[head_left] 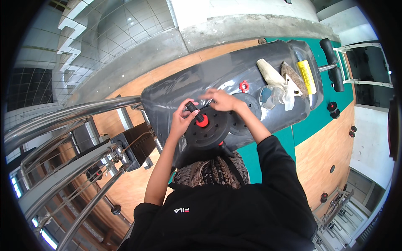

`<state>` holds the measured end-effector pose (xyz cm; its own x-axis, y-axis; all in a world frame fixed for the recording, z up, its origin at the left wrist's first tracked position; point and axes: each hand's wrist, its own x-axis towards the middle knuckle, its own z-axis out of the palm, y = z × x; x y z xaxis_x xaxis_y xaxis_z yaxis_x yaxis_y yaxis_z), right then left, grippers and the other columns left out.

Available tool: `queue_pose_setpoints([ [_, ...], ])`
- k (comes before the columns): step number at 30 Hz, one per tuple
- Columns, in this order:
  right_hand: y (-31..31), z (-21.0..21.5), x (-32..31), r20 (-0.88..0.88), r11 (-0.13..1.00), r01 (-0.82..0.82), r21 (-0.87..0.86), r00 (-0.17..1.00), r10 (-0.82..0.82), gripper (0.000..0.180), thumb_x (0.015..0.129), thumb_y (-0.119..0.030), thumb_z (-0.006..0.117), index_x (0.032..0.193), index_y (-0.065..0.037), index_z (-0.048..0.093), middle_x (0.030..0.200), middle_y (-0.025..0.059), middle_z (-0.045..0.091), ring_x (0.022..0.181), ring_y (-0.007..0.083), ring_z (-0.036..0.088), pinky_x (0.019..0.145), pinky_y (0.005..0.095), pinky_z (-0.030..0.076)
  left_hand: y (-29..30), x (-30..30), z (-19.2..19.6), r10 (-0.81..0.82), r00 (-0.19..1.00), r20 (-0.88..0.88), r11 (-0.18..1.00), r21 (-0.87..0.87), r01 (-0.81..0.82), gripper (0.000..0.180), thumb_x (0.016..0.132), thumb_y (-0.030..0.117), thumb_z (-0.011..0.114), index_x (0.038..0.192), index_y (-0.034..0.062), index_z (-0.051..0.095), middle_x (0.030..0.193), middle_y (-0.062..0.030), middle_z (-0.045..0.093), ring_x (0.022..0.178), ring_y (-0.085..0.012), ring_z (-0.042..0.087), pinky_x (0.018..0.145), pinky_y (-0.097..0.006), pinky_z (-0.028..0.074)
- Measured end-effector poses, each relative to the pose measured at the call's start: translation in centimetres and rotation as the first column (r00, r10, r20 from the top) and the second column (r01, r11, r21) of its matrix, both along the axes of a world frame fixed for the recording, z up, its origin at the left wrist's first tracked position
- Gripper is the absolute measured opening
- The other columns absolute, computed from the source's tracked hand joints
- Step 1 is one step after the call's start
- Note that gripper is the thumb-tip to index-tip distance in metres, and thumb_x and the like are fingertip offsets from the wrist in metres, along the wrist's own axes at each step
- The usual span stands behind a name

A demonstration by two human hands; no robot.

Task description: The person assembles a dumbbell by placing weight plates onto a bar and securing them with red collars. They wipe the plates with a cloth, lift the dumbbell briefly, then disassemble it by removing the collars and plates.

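A short dumbbell handle (192, 109) with a black grip and a red collar stands tilted up from the middle of a black weight plate (208, 136). My left hand (182, 120) is closed around the handle, fingers and thumb near its upper end. My right hand (224, 101) hovers to the right of the handle, its fingers apart and stretched towards it, blurred at the tips, with nothing visible in them. A second black weight plate (253, 108) lies partly behind the first. Beyond it sits a red star-shaped nut (243, 86).
The plates rest on a plastic-covered black bench (176, 94). At its right lie a brush (292, 75), a clear plastic bottle (270, 97), a cream cloth-like item (270, 73) and a yellow-labelled container (307, 77). Metal machine bars (75, 117) stand at left; small dumbbells (333, 109) lie on the floor.
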<state>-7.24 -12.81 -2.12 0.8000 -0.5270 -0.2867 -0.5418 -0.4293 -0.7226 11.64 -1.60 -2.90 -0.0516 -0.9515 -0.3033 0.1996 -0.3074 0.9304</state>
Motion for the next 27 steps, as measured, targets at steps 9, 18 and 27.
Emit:
queue_pose_setpoints([
  [9, 1.7, 4.5, -0.9, -0.166, 0.93, 0.118, -0.349, 0.968, -0.186, 0.091, 0.07, -0.05, 0.071, 0.139, -0.005, 0.033, 0.121, 0.0199, 0.048, 0.115, 0.0369, 0.046, 0.097, 0.0436, 0.037, -0.1, -0.1, 0.5, -0.002, 0.988, 0.152, 0.997, -0.077, 0.014, 0.042, 0.086, 0.005, 0.063, 0.125, 0.0047, 0.047, 0.118, -0.0072, 0.059, 0.103, -0.0126, 0.057, 0.09, -0.028, 0.044],
  [18, 2.8, 3.1, -2.0, -0.063, 0.948, 0.23, -0.221, 0.966, -0.249, 0.098, 0.069, -0.049, 0.073, 0.14, -0.001, 0.027, 0.124, 0.0273, 0.046, 0.115, 0.0418, 0.048, 0.099, 0.0436, 0.039, 0.4, -0.7, -0.8, 0.057, 0.998, -0.027, 0.992, -0.111, -0.06, 0.06, 0.095, 0.023, 0.054, 0.146, 0.0105, 0.025, 0.135, -0.0116, 0.048, 0.122, -0.0203, 0.047, 0.101, -0.036, 0.037],
  [27, 5.8, 1.4, -0.1, 0.102, 0.935, 0.241, -0.258, 0.97, -0.222, 0.09, 0.072, -0.043, 0.072, 0.139, -0.002, 0.029, 0.126, 0.0228, 0.048, 0.118, 0.0387, 0.046, 0.099, 0.0436, 0.039, 2.6, -1.5, -3.2, 0.313, 0.8, -0.512, 0.94, 0.29, -0.181, 0.07, 0.095, 0.06, 0.022, 0.144, 0.0105, 0.022, 0.147, -0.0064, 0.031, 0.129, -0.0236, 0.038, 0.103, -0.039, 0.032],
])
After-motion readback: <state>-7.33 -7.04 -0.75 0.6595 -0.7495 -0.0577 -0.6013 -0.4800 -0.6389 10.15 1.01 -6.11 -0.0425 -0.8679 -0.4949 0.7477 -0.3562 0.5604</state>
